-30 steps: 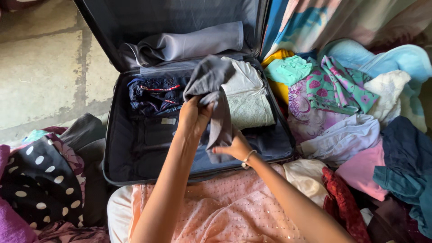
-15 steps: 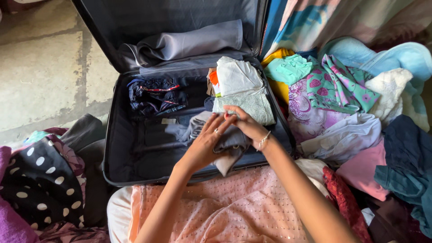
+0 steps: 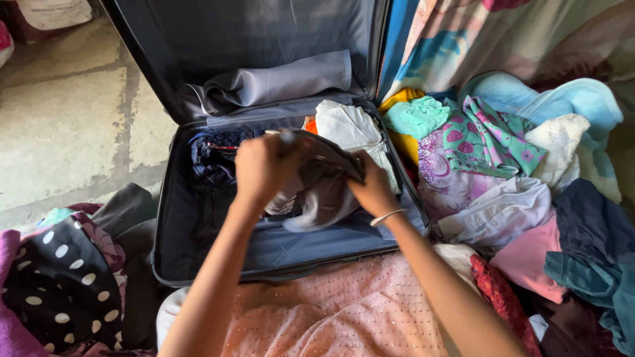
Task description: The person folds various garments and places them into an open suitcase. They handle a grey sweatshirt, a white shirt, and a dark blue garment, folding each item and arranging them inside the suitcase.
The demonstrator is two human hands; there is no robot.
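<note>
An open dark suitcase [image 3: 173,218] lies on the floor in front of me, its lid propped up at the back. Both hands hold a grey garment [image 3: 322,192] above the suitcase's middle. My left hand [image 3: 261,165] grips its upper left part in a fist. My right hand [image 3: 372,188] clutches its right side, a bangle on the wrist. Inside the case lie a dark blue bundle with red trim [image 3: 213,155] at the left and folded white clothes [image 3: 347,127] at the right. A grey garment [image 3: 264,82] rests against the lid.
A heap of loose clothes [image 3: 503,165] in green, pink, white and blue fills the right side. A black polka-dot fabric [image 3: 56,277] and purple cloth lie at the left. Bare concrete floor [image 3: 59,112] stretches beyond. A peach sequinned cloth [image 3: 331,311] covers my lap.
Both hands have lifted the grey garment from the suitcase's front part up over its middle, bunching it between them. The view has shifted slightly downward.
</note>
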